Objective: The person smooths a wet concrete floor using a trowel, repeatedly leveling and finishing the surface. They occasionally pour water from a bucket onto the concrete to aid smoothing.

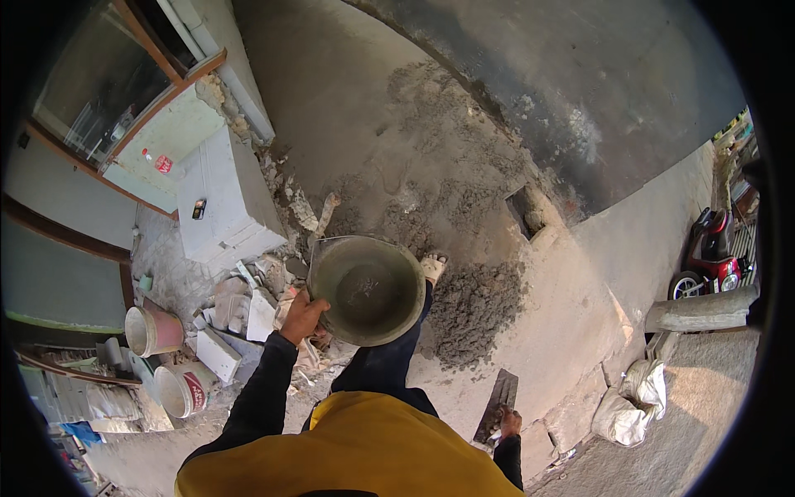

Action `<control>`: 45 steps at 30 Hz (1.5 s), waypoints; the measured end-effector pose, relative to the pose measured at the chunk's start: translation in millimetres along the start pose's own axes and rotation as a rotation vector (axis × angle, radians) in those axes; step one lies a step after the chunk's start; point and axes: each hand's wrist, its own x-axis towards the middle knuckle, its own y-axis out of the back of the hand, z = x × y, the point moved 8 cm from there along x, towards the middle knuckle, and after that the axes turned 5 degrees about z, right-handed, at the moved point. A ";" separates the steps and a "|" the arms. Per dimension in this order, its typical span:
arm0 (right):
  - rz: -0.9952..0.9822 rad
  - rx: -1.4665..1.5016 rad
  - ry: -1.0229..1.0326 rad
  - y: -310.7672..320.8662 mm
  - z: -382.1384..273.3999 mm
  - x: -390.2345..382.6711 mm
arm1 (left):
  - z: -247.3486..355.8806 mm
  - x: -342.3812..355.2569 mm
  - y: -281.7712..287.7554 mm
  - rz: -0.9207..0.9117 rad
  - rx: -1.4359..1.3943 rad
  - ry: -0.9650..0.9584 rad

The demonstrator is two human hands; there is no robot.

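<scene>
My left hand [305,317] grips the rim of a round grey bucket [368,290], tilted so that I look down into it. Its inside is coated with dried cement, and a thin wire handle crosses the far rim. My right hand [509,422] is closed around the handle of a flat rectangular plastering trowel [499,388], held low on my right side. A heap of wet grey mortar [476,315] lies on the ground just right of the bucket. My bare foot [433,267] stands beside the heap.
Broken rubble [261,290] is piled left of the bucket, near a white box-like block [224,203]. Two dirty buckets, one pinkish [153,330] and one white [182,389], stand at left. A square hole [525,213], white sacks [633,402] and a red motorbike [712,257] are at right.
</scene>
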 end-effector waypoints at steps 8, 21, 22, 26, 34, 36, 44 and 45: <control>-0.075 -0.214 0.211 3.4 -222.7 143.2 | 132.3 267.0 -130.1 -0.007 -0.006 0.027; -0.215 -0.142 -0.116 -54.7 -636.7 355.9 | 386.0 475.4 -120.1 0.272 0.286 -0.112; -0.145 -0.241 -0.035 -67.0 -675.2 375.2 | 402.7 491.8 -123.5 0.299 0.235 -0.185; -0.059 -0.521 0.454 -133.5 -858.5 443.0 | 429.4 565.1 -129.2 0.428 0.126 -0.091; -0.278 -0.890 0.373 -348.7 -1200.4 602.5 | 441.6 720.7 -160.1 0.619 0.191 0.285; -0.298 -0.777 0.558 -417.2 -1280.8 625.8 | 438.6 763.8 -168.3 0.672 0.199 0.263; -0.491 -0.917 0.925 -737.2 -1398.3 691.5 | 387.3 948.2 -217.3 0.765 0.039 0.190; -0.503 -1.000 1.012 -777.3 -1396.3 697.5 | 382.5 974.3 -222.6 0.766 -0.028 0.078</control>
